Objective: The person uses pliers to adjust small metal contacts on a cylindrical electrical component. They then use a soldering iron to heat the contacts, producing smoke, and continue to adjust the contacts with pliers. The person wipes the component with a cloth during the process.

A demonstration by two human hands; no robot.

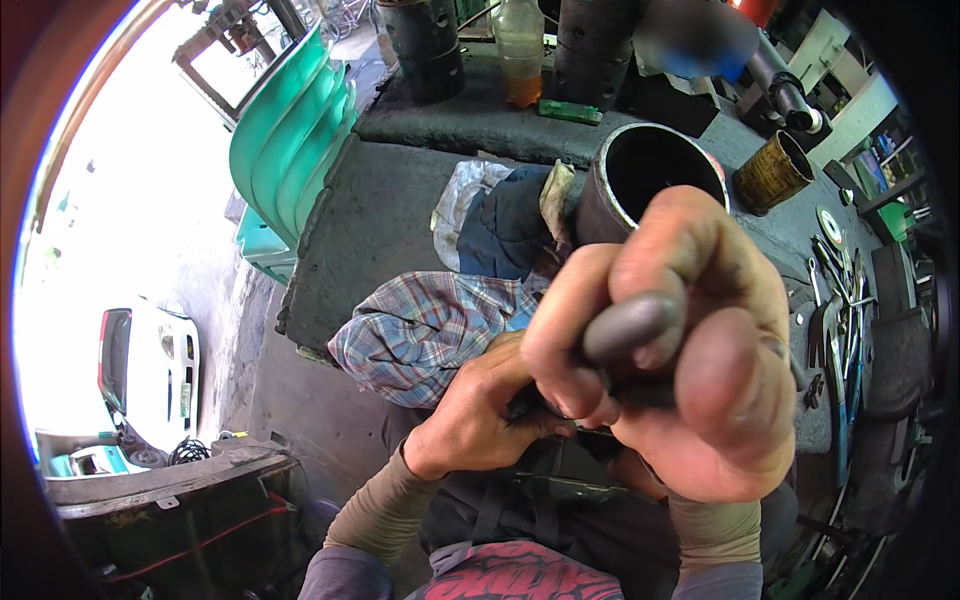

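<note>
My right hand (715, 350) is raised close to the camera, its fingers curled in around a dark grey piece with a rounded end (632, 325). Most of that piece is hidden by the fingers, so its kind is unclear. Below and to the left, my left hand (478, 412) has its fingers closed and its thumb pointing right. Whatever it grips lies hidden behind the right hand. A crumpled plaid cloth (425, 330) lies on the bench just beyond the left hand. Behind the right hand stands a wide, thick-walled metal cylinder (607, 195), open at the top.
Dark blue cloth (505, 220) lies left of the cylinder on the grey bench (375, 190). A rusty tin (772, 175) stands to the right, with spanners and other hand tools (845, 300) nearby. Farther back are a bottle of orange liquid (522, 60) and dark cylinders (425, 50).
</note>
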